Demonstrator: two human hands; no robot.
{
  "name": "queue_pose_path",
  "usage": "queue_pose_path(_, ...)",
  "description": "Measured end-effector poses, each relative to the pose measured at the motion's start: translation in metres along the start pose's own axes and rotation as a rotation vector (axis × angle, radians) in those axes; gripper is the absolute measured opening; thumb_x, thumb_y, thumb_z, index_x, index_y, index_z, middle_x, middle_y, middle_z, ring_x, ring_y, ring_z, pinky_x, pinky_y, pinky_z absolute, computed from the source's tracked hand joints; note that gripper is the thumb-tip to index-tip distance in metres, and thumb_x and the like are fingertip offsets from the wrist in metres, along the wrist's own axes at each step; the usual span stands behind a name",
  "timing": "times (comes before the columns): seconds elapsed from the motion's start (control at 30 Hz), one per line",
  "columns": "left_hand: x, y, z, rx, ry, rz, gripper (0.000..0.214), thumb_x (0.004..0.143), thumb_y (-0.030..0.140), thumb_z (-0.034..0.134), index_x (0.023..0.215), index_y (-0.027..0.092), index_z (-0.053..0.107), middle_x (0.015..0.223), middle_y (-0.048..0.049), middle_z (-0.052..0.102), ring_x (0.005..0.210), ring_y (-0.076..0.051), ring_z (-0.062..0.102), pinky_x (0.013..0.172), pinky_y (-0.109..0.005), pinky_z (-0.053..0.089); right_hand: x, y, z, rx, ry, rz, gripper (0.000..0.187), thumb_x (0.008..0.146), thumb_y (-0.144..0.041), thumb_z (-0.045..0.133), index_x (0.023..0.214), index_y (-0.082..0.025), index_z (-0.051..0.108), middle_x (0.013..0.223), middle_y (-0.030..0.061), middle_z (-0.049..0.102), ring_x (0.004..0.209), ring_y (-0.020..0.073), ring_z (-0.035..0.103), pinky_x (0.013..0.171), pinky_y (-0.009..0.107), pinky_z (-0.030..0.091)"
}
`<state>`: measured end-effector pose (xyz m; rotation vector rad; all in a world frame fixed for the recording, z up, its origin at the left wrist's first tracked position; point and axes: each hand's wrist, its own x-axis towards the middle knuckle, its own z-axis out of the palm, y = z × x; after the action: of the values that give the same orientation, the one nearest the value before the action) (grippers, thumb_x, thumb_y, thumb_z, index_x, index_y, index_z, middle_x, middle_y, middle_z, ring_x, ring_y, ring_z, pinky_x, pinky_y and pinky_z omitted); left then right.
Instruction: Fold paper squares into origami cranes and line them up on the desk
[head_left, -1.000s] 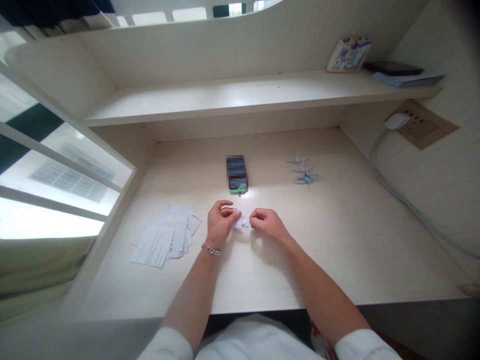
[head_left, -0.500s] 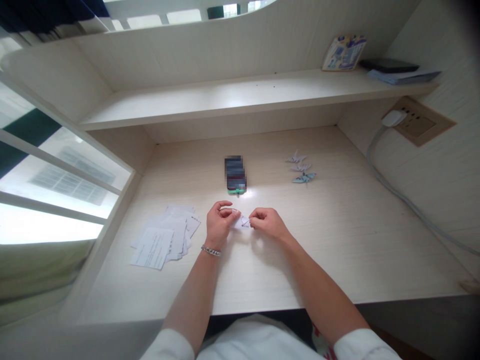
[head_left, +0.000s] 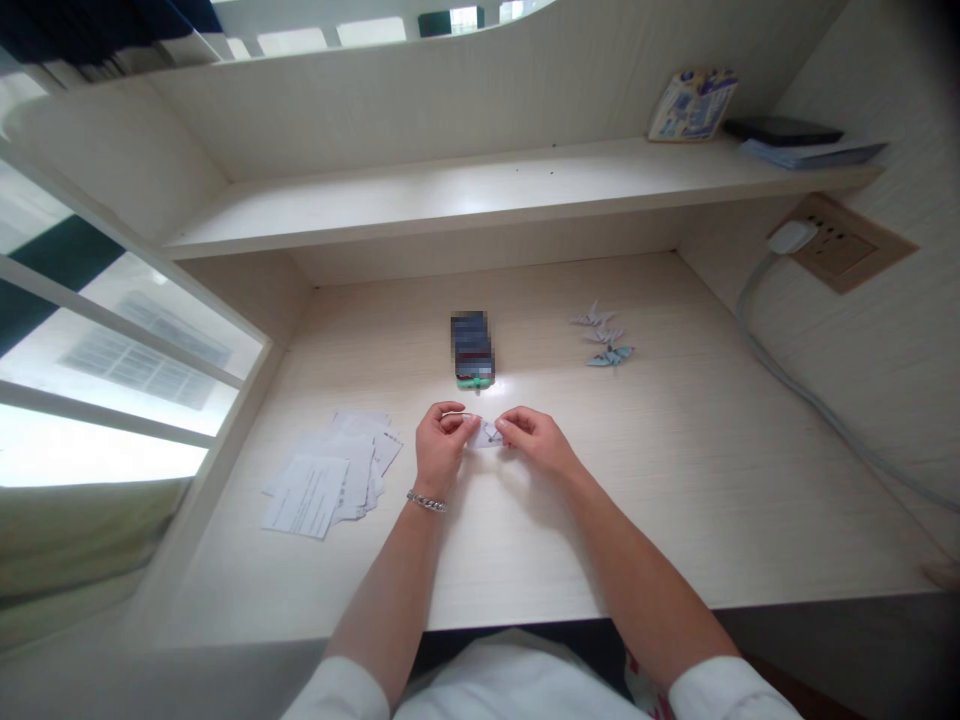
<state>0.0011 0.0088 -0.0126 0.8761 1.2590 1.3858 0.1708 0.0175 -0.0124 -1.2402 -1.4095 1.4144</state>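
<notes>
A small folded piece of paper (head_left: 486, 435) is pinched between both hands just above the pale wooden desk (head_left: 675, 480). My left hand (head_left: 441, 447), with a metal bracelet at the wrist, grips its left end with curled fingers. My right hand (head_left: 534, 441) pinches the right end. A phone (head_left: 472, 349) lies on the desk just beyond the hands. Three folded paper cranes (head_left: 604, 337) sit in a short row farther right.
A loose pile of printed paper slips (head_left: 330, 480) lies left of my hands. A shelf (head_left: 450, 195) runs above the desk, with a packet (head_left: 691, 103) and dark flat items (head_left: 795, 140) at its right end. A wall socket with a plugged cable (head_left: 795, 240) is at right.
My hands have drawn slightly closer together on the folded paper, and the paper sits a little higher. Nothing else on the desk has moved.
</notes>
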Motion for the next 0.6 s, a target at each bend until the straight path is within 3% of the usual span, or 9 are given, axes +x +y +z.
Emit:
queue_pose_path(0.1,-0.004,0.001,0.004,0.114,-0.111,-0.003,0.033,0.064,0.029,0.074,0.090,0.015,0.061,0.070,-0.0042,0.068,0.063,-0.014,0.062,0.060,-0.024,0.048,0.000,0.004,0.006,-0.036,0.013,0.014,0.022,0.076,-0.038,0.056,0.074,-0.017,0.059,0.068,0.0009,0.060,0.063,0.0138,0.053,0.059,0.025,0.042)
queue_pose_path(0.2,-0.006,0.006,0.001,0.338,-0.293,-0.009,0.019,0.067,0.030,0.069,0.079,0.015,0.069,0.070,-0.0051,0.068,0.059,-0.014,0.059,0.054,-0.023,0.044,-0.002,0.004,0.004,-0.115,-0.063,-0.014,0.019,0.077,-0.035,0.054,0.073,-0.017,0.059,0.066,-0.0008,0.057,0.062,0.0127,0.050,0.058,0.024,0.039)
queue_pose_path(0.3,-0.007,0.009,-0.003,0.447,-0.391,-0.012,0.013,0.070,0.027,0.064,0.068,0.016,0.069,0.067,-0.0046,0.067,0.060,-0.015,0.059,0.054,-0.023,0.043,-0.003,-0.001,0.000,-0.204,-0.142,-0.059,0.015,0.077,-0.030,0.054,0.072,-0.017,0.061,0.066,-0.0011,0.058,0.063,0.0124,0.050,0.058,0.024,0.037)
queue_pose_path(0.47,-0.001,0.014,-0.018,0.444,-0.465,-0.091,0.011,0.069,0.022,0.059,0.064,0.016,0.068,0.057,-0.0021,0.062,0.051,-0.012,0.054,0.051,-0.023,0.041,-0.001,-0.002,-0.014,-0.074,-0.164,0.006,0.016,0.074,-0.030,0.057,0.069,-0.016,0.061,0.064,-0.0008,0.057,0.060,0.0122,0.049,0.057,0.024,0.036)
queue_pose_path(0.6,0.006,0.014,-0.027,0.330,-0.341,-0.109,0.009,0.068,0.020,0.062,0.061,0.014,0.065,0.053,-0.0018,0.059,0.050,-0.011,0.052,0.050,-0.022,0.040,0.005,0.005,-0.024,0.125,0.008,0.016,0.018,0.071,-0.033,0.062,0.066,-0.016,0.059,0.057,-0.0024,0.053,0.053,0.0106,0.046,0.053,0.024,0.035)
